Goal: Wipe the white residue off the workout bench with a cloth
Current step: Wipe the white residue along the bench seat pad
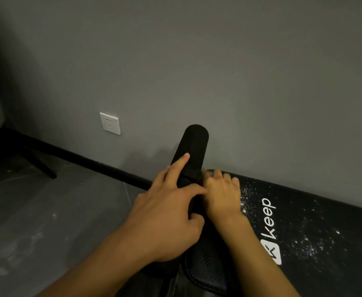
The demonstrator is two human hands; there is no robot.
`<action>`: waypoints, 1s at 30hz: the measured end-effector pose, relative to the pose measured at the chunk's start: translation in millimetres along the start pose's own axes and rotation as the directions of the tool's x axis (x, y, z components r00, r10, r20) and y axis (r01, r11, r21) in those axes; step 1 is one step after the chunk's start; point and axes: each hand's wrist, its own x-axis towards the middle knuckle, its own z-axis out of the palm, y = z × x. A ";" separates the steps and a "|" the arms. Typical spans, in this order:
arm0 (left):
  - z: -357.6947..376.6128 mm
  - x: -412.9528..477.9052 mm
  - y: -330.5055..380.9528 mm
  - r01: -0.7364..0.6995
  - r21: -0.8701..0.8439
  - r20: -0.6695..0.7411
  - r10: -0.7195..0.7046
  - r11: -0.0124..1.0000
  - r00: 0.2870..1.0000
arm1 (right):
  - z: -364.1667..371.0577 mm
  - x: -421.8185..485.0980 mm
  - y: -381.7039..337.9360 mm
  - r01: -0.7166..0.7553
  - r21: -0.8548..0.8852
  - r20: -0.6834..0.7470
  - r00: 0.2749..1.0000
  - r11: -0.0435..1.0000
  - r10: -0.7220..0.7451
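Workout bench [304,232]: black pad, white "keep" logo [269,219] on it, well apart from the foam roller [195,142]. White residue [245,196] speckles the pad near the roller. Right hand [223,194] at the roller's base, fingers bent over a pale cloth [208,172] edge. Left hand [167,213]: forefinger straight on the roller, the rest curled. Cannot tell what it holds.
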 end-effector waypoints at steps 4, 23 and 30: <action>0.2 0.6 -0.6 0.005 -0.012 0.001 -0.005 1.000 1.000 | -0.6 -60.5 9.0 0.153 0.002 -0.102 0.983 0.988 -0.152; 2.3 2.8 -5.2 -0.008 -0.070 -0.041 0.005 0.998 0.999 | -3.9 -110.2 -14.2 0.028 0.008 -0.053 0.998 1.000 -0.028; 2.6 2.9 -7.0 -0.019 -0.071 -0.048 0.016 0.997 0.999 | 13.3 -163.3 -15.2 -0.010 0.056 -0.307 0.951 0.998 0.026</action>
